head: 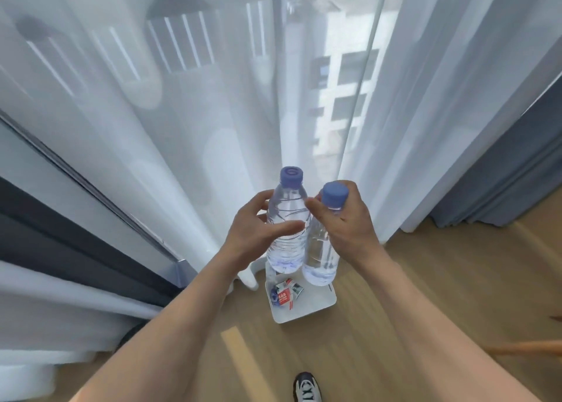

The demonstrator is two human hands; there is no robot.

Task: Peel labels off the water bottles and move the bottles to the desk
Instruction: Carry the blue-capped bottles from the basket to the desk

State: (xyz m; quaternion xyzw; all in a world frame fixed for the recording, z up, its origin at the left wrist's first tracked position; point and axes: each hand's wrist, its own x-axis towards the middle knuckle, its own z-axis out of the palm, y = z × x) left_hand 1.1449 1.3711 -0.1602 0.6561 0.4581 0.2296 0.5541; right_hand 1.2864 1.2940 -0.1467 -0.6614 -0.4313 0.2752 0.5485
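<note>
Two clear water bottles with blue caps, both bare of labels, are held side by side above a white tray point(316, 309) on the floor. My left hand point(258, 228) wraps around the body of the left bottle point(287, 234). My right hand point(346, 222) grips the right bottle point(320, 258) at its neck, just under the cap. Both bottles stand upright and touch each other. Crumpled red, white and blue peeled labels point(284, 292) lie in the tray below them.
Sheer white curtains point(182, 97) hang in front of a window straight ahead, and a grey curtain point(501, 189) hangs at the right. The floor point(395, 295) is light wood. My shoe point(307, 386) shows at the bottom edge. A dark window frame runs along the left.
</note>
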